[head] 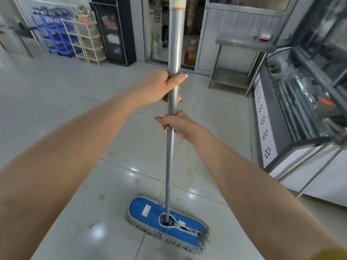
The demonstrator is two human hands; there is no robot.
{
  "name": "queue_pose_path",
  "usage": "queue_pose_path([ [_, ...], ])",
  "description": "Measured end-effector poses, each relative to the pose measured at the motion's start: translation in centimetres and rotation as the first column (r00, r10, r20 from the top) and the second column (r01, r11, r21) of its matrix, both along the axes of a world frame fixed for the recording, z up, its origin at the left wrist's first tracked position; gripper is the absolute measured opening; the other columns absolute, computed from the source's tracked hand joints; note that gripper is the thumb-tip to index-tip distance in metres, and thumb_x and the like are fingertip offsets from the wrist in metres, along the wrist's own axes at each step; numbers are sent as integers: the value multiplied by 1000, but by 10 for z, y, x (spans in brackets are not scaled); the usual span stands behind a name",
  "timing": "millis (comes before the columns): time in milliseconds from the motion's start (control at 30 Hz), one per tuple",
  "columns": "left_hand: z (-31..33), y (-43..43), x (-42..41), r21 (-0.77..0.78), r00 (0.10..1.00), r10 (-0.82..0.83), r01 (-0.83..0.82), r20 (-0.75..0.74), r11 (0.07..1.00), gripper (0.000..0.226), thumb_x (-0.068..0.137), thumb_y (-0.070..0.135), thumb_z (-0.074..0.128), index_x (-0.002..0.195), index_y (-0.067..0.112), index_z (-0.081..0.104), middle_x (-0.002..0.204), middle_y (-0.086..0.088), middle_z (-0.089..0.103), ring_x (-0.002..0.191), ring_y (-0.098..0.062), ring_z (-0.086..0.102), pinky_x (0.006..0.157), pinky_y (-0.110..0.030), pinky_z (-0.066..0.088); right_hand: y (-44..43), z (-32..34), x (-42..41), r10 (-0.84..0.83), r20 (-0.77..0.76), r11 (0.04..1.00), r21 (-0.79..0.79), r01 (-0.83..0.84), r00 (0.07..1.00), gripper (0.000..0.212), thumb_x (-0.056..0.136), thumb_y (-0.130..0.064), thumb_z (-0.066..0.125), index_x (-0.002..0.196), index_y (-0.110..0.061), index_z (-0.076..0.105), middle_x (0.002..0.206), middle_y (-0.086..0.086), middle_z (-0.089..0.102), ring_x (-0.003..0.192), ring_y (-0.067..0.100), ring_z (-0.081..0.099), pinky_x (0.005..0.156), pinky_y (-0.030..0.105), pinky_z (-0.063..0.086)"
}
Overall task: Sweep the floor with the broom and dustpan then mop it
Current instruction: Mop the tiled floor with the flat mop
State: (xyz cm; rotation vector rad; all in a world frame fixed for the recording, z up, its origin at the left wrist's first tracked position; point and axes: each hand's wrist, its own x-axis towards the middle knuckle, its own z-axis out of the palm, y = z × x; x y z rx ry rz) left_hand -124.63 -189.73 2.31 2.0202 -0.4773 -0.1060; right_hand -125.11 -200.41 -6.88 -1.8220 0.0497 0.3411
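Mopping the tiled floor
The left hand is grasping the grey mop handle, the right hand grasping it just below; the blue mop head is lying flat at six o'clock.

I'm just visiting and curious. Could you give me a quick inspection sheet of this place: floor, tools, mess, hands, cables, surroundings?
Surface: glossy tiled floor, with yellowish stains near the mop.
Job's things: blue flat mop head lies on the floor, grey handle rising from it; broom and dustpan not seen.
Clutter: nothing seen.
Hands: left hand grips the handle higher up, right hand grips it just below.
Cables: nothing seen.
Surroundings: glass display case at right; steel table, blue bin rack and white rack behind.
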Motion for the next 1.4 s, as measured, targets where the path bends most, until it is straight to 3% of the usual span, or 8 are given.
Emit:
queue_pose_path([
  [200, -1, 102, -3, 55, 996, -92, 92, -11, 994, 39, 95, 44, 45, 77, 11, 53, 81, -12, 71, 80, -22, 72, 81, -36, 58, 95, 2, -6, 85, -25, 994, -73, -86, 996, 38, 84, -19, 69, 55, -14, 45, 57, 5, 50, 61, 17, 48, 85, 28, 36],
  [333, -8, 142, -15, 106, 987, -150, 155, -52, 982, 35, 94, 45, 47, 81, 13, 55, 92, -15, 71, 76, -12, 71, 76, -28, 59, 133, -12, -22, 66, -58, 996, -58, -69, 996, 37, 83, -20, 71, 55, -15, 46, 58, 4, 51, 67, 19, 49, 85, 28, 38],
  [433, -35, 161, -26, 194, 960, -226, 257, -166, 947, 40, 92, 44, 51, 94, 5, 57, 101, -22, 69, 91, -26, 69, 86, -38, 56, 154, -42, -44, 37, -140, 990, -126, -55, 989, 28, 80, -31, 71, 67, -15, 53, 58, -4, 57, 84, 18, 56, 104, 36, 37],
  [700, -68, 174, -62, 187, 922, -317, 360, -223, 914, 21, 92, 40, 54, 89, 19, 53, 96, -5, 68, 98, -22, 66, 92, -37, 53, 174, -70, -94, -160, -175, 986, -73, 149, 972, 22, 80, -34, 74, 73, -16, 62, 98, 0, 70, 110, 17, 58, 107, 37, 37],
  [867, -72, 176, -85, 116, 896, -349, 392, -276, 913, 13, 90, 32, 60, 86, 23, 54, 102, -8, 71, 99, -19, 67, 94, -37, 52, 171, -77, -123, -259, -153, 966, -29, 257, 954, 18, 80, -25, 75, 78, -16, 60, 84, -4, 60, 94, 15, 56, 87, 27, 41],
  [1100, -80, 175, -130, 49, 893, -378, 400, -246, 915, 7, 90, 26, 63, 85, 21, 61, 101, -8, 71, 100, -20, 67, 94, -36, 52, 168, -86, -164, -302, -77, 952, -80, 296, 950, 28, 77, -22, 79, 92, -9, 59, 89, 3, 60, 84, 16, 57, 66, 21, 42],
  [1300, -91, 191, -157, -53, 848, -456, 460, -269, 886, 45, 72, 39, 74, 96, 2, 66, 107, -33, 61, 91, -20, 59, 94, -42, 51, 175, -83, -201, -295, -95, 949, -145, 280, 951, 27, 74, -21, 81, 89, -7, 63, 71, -2, 58, 68, 10, 54, 60, 22, 45],
  [1400, -97, 195, -161, -87, 821, -493, 490, -287, 867, 9, 82, 21, 72, 88, 16, 67, 104, -27, 66, 91, -19, 61, 95, -40, 52, 177, -85, -212, -330, -92, 936, -165, 312, 940, 24, 72, -19, 82, 85, -7, 65, 75, 1, 61, 77, 16, 59, 75, 34, 55],
])
